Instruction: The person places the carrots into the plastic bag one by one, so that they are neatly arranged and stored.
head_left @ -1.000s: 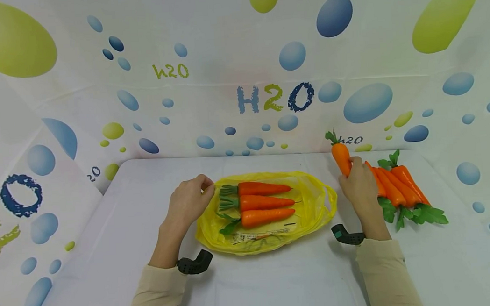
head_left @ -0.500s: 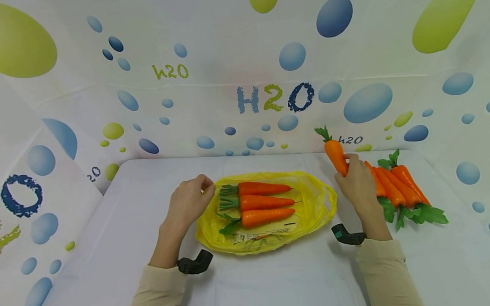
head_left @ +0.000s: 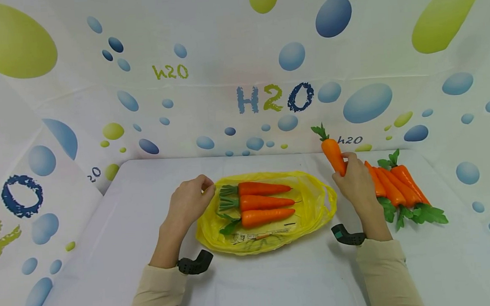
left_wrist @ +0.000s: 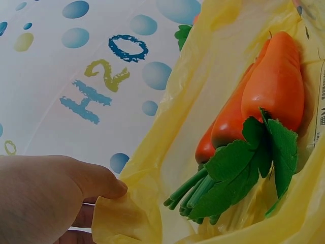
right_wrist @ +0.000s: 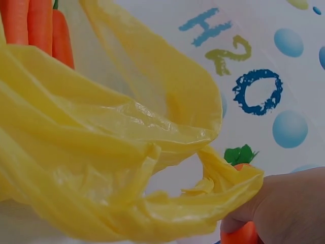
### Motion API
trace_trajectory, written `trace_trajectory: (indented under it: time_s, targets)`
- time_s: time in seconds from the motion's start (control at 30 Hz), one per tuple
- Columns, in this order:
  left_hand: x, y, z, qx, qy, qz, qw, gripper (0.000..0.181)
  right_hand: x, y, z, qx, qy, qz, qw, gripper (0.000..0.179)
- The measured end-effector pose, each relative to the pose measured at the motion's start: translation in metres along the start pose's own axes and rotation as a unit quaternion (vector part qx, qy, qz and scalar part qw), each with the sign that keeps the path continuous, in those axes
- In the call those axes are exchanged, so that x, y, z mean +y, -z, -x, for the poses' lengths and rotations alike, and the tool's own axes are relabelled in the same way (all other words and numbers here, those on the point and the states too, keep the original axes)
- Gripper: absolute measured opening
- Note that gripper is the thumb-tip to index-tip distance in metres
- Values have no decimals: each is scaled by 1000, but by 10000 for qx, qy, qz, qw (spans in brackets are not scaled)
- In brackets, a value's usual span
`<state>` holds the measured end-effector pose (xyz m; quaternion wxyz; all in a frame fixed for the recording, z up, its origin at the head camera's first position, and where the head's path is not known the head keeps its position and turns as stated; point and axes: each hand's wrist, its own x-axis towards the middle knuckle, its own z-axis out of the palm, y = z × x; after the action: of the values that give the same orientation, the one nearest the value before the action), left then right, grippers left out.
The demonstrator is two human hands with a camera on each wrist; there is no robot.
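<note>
My left hand pinches the left edge of a yellow plastic bag; the left wrist view shows the thumb on the film. The bag lies spread on the table with its sides raised. Three orange carrots lie in it side by side, green tops to the left. Beyond the bag's right end, my right hand holds another carrot above the table, leafy top up and tilted left. In the right wrist view the bag's handle partly hides this carrot.
To the right of my right hand, several carrots lie in a row, some with leaves toward me and one with leaves away. A white cloth covers the table, and a patterned sheet rises behind it.
The carrot in my right hand has tilted further left and risen slightly, and the hand has shifted a little left. My left hand and the bag have stayed in place.
</note>
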<state>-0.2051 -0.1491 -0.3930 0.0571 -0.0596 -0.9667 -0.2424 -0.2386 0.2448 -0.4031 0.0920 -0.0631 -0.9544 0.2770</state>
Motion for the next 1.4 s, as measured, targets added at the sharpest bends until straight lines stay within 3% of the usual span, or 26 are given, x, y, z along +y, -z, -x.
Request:
trace_trajectory:
  time_s: [0.47,1.4]
  targets:
    - [0,-1,0,-20,27,-16,10000,26,0,0,0,-100,191,17,9998,61]
    - [-1,-2,-1,-42,-4,-23,10000,26,-5,0,1,-354,188,128,9991,62]
